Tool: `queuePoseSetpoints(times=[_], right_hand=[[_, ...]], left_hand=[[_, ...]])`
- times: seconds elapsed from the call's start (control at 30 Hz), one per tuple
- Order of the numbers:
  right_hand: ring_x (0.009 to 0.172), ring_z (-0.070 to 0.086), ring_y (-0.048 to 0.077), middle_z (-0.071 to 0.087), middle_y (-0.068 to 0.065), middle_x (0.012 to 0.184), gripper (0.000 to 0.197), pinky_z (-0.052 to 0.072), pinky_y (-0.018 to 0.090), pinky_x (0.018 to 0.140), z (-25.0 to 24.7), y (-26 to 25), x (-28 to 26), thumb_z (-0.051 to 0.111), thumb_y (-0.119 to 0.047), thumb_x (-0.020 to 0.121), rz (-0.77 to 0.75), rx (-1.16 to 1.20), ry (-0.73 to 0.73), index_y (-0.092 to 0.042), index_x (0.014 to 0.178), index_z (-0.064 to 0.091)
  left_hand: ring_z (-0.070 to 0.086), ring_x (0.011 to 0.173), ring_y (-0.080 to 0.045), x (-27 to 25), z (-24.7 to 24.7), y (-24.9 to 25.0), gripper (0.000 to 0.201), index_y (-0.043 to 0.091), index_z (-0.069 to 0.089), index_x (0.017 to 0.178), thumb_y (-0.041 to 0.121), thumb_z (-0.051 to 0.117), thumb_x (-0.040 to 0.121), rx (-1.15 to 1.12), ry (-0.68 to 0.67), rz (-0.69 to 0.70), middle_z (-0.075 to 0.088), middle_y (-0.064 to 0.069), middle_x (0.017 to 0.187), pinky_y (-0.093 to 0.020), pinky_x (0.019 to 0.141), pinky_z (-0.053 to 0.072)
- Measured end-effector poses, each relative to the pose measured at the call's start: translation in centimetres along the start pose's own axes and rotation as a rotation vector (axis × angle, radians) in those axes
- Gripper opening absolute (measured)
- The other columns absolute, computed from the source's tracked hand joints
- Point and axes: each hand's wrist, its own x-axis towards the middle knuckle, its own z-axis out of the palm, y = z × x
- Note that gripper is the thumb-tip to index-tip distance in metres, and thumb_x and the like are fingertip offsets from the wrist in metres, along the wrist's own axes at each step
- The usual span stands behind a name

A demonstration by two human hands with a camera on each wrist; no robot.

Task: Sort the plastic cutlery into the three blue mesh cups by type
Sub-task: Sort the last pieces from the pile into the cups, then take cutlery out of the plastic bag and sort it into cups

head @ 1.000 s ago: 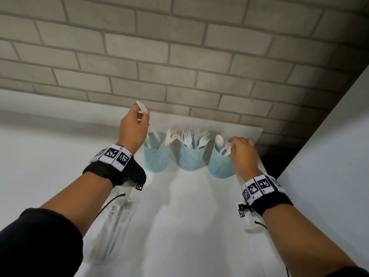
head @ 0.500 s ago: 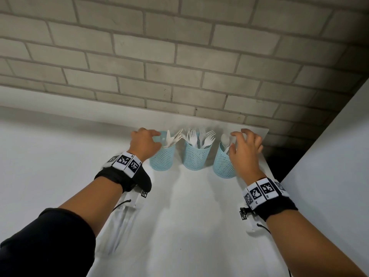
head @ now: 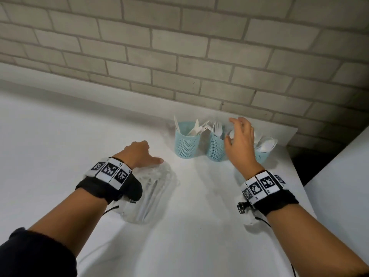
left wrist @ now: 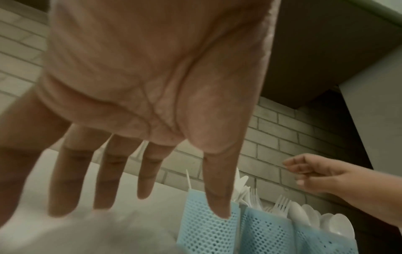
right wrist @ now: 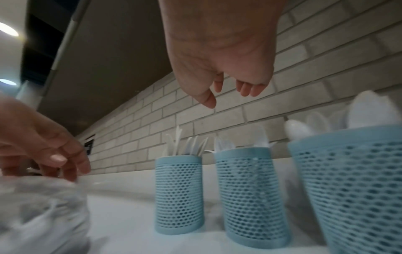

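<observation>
Pale brick wall (head: pixel 179 47) behind a white tabletop (head: pixel 199 226); white cabinet side (head: pixel 343 196) at right, ceiling lights (right wrist: pixel 7 29).

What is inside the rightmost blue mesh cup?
White plastic spoons stand bowl-up in the rightmost cup. The right hand hides part of this cup in the head view, and the handles are hidden by the mesh wall.

brick wall (head: pixel 179 47) behind white counter (head: pixel 199 216).
</observation>
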Motion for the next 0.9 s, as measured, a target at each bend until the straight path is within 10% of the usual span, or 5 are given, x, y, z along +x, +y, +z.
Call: queuePoseSetpoints(times=[0.17, 0.4, 0.7, 0.9], right_hand=[[0.133, 0.033, 0.025, 0.038, 0.011, 0.142, 0.052, 0.021, 0.027, 0.11, 2.5, -4.6, -0.9, 0.055, -0.011, 0.088, -0.22, 0.16, -0.203, -0.01, 0.138, 0.04], [0.128, 0.032, 0.023, 0.042, 0.002, 0.142, 0.066, 0.03, 0.041, 0.107, 7.5, -9.2, -3.9, 0.068, -0.031, 0.08, -0.487, 0.002, -0.891, -0.026, 0.139, 0.039], [0.107, 0.044, 0.026, 0.055, 0.007, 0.114, 0.032, 0.039, 0.037, 0.091, 9.0, -10.2, -5.1, 0.064, -0.016, 0.083, -0.462, 0.039, -0.738, -0.016, 0.115, 0.062], [0.078, 0.053, 0.017, 0.063, 0.001, 0.082, 0.007, 0.036, 0.027, 0.068, 5.8, -9.2, -3.6, 0.065, -0.006, 0.08, -0.348, 0.227, -0.661, -0.01, 0.084, 0.069]], left_hand=[[0.047, 0.123, -0.028, -2.4, 0.5, -2.2, 0.091, 0.01, 0.036, 0.137, 0.063, 0.068, 0.07, 0.052, -0.06, -0.075, 0.044, -0.011, 0.137, -0.036, 0.099, 0.042], [0.052, 0.116, -0.024, -4.5, 1.6, -3.2, 0.081, 0.008, 0.04, 0.13, 0.048, 0.076, 0.07, 0.005, -0.058, -0.072, 0.052, -0.008, 0.129, -0.026, 0.084, 0.04], [0.056, 0.085, -0.021, -4.3, 1.9, -2.5, 0.02, 0.006, 0.06, 0.095, 0.024, 0.062, 0.085, 0.041, 0.021, 0.027, 0.062, -0.008, 0.096, -0.022, 0.066, 0.038], [0.049, 0.07, -0.021, -4.6, 0.1, -0.3, 0.016, 0.007, 0.062, 0.08, 0.021, 0.07, 0.082, -0.145, 0.099, 0.175, 0.057, -0.007, 0.078, -0.022, 0.052, 0.032]])
